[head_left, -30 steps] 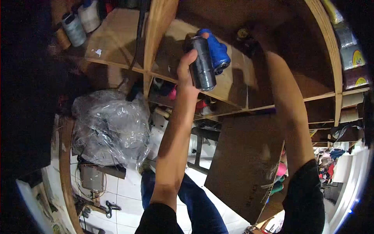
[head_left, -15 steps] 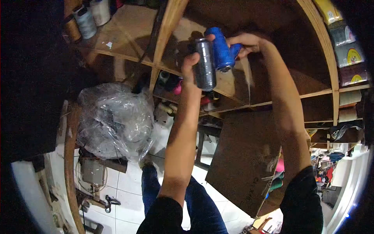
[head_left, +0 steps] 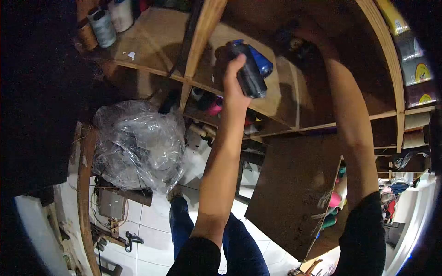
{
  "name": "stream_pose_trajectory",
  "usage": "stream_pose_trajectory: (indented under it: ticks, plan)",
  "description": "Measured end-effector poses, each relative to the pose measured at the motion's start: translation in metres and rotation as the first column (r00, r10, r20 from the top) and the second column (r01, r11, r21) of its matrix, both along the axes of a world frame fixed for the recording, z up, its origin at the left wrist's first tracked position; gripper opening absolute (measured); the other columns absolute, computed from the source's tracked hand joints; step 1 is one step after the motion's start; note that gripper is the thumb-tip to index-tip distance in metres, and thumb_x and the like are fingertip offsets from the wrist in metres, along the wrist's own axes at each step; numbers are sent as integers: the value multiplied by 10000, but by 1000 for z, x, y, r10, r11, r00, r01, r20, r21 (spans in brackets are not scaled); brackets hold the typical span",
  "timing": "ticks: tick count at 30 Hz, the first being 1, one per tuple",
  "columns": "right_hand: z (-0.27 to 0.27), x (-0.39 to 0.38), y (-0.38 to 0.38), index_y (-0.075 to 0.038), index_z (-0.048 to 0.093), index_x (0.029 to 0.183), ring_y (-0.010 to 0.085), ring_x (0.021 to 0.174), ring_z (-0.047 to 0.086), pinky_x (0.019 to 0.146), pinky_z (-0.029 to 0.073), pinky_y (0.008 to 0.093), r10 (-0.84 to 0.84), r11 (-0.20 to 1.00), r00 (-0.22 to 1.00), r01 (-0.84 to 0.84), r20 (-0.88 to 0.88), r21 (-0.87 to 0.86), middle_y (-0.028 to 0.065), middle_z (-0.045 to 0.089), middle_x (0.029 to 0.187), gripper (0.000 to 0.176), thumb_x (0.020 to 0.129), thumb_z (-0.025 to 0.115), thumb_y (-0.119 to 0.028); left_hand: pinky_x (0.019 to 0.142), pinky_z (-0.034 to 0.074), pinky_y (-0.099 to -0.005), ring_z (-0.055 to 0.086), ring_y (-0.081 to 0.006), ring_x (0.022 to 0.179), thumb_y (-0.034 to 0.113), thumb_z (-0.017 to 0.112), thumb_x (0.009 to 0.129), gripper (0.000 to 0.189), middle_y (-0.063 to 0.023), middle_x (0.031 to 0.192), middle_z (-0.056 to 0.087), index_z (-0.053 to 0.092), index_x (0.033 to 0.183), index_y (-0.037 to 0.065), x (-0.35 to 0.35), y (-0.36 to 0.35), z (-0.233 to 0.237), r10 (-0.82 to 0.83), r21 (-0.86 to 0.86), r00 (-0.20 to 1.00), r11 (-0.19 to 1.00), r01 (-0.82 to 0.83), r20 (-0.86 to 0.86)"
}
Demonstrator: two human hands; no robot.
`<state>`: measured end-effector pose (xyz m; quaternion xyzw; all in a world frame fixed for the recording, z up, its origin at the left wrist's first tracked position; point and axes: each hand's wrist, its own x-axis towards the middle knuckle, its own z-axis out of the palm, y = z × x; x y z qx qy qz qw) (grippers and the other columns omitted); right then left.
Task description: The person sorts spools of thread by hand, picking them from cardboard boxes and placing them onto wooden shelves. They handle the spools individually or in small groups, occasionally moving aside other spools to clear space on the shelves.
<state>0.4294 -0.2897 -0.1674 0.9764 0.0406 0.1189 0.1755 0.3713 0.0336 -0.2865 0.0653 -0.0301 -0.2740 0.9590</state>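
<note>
My left hand (head_left: 235, 80) is closed round a black thread spool (head_left: 251, 76), tilted, in front of an open shelf compartment. A blue thread spool (head_left: 261, 62) shows just behind the black one; whether my fingers also hold it is hidden. My right arm reaches up into the dark compartment to the right. There my right hand (head_left: 313, 34) lies in deep shadow, with its fingers at a dark bluish spool (head_left: 294, 42) whose round end faces me. It seems to grip that spool, though the fingers are hard to make out.
Wooden dividers (head_left: 202, 39) frame the compartments. Grey-blue and white spools (head_left: 102, 28) stand at upper left. Clear plastic wrapping (head_left: 138, 145) bulges below. A cardboard sheet (head_left: 292, 188) leans under the shelf, beside colored spools (head_left: 335, 198). Labelled packs (head_left: 416, 71) line the right side.
My right hand has moved away from the spools at my left hand and into the dark compartment, apparently carrying a spool. My left hand has tilted the black spool further.
</note>
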Motion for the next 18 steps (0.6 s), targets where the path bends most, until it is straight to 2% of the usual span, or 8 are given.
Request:
stream_pose_trajectory:
  ticks: [2, 10, 13, 14, 18]
  plan:
    - [0, 5, 6, -53, 599, 1144, 246, 1019, 585, 922, 449, 365, -41, 999, 999, 41, 3, 7, 121, 614, 1124, 488, 729, 749, -262, 825, 484, -361, 571, -206, 945, 248, 673, 751, 480, -67, 1028, 566, 543, 1185, 91, -1, 0, -3, -31, -55, 999, 998, 33, 28]
    - [-8, 17, 2, -55, 599, 1147, 244, 1022, 582, 912, 455, 366, -107, 993, 994, 107, -6, 44, 120, 614, 1121, 491, 738, 739, -288, 824, 474, -350, 567, -191, 923, 225, 673, 757, 475, -57, 1007, 565, 544, 1189, 77, 0, -5, -6, -44, -61, 999, 997, 44, 8]
    - [-7, 18, 3, -56, 599, 1148, 243, 1024, 581, 908, 457, 367, -119, 991, 993, 119, -8, 60, 119, 614, 1120, 493, 741, 735, -297, 821, 475, -351, 566, -189, 917, 221, 681, 745, 485, -52, 1007, 565, 544, 1188, 77, 1, -7, -7, -35, -26, 999, 999, 35, 4]
    - [-6, 19, 4, -56, 599, 1149, 242, 1024, 581, 906, 458, 367, -121, 991, 993, 121, -11, 61, 119, 614, 1120, 494, 742, 733, -301, 825, 481, -365, 571, -215, 926, 292, 667, 739, 517, -72, 1034, 570, 546, 1196, 84, -2, -6, -5, -35, 44, 999, 998, 35, -5]
    - [-3, 20, 0, -57, 598, 1150, 241, 1026, 579, 901, 461, 368, -131, 989, 991, 132, -16, 70, 118, 614, 1119, 496, 746, 728, -314, 811, 486, -362, 572, -207, 920, 291, 669, 742, 507, -67, 1032, 569, 551, 1191, 86, 0, -10, -5, -22, 56, 1000, 998, 23, -20]
